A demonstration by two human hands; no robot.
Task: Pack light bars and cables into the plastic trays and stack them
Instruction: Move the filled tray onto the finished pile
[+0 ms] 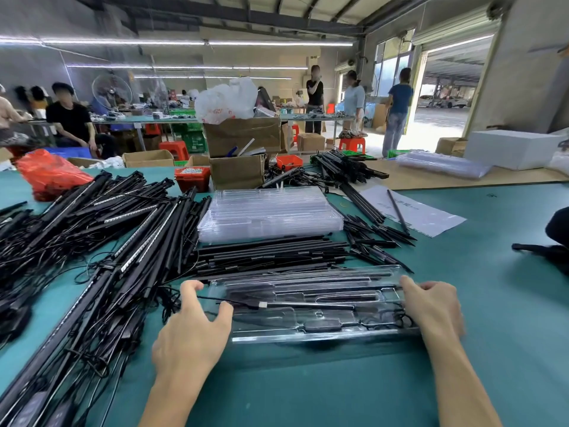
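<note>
A clear plastic tray (311, 335) filled with black light bars and a cable lies on the green table in front of me. My left hand (194, 328) grips its left end, thumb on the tray, fingers curled over the far corner. My right hand (432, 306) grips the right end, fingers curled over the edge. A stack of empty clear trays (271, 212) sits behind, past a row of loose black bars (268, 255). A big tangled pile of light bars with cables (92, 241) fills the left side.
Black ground spikes (374, 235) lie right of the tray stack, near a white sheet (425, 215). Cardboard boxes (237, 155) and a red bin (192, 177) stand at the table's far edge. A dark object (545, 251) lies at the right. People work in the background.
</note>
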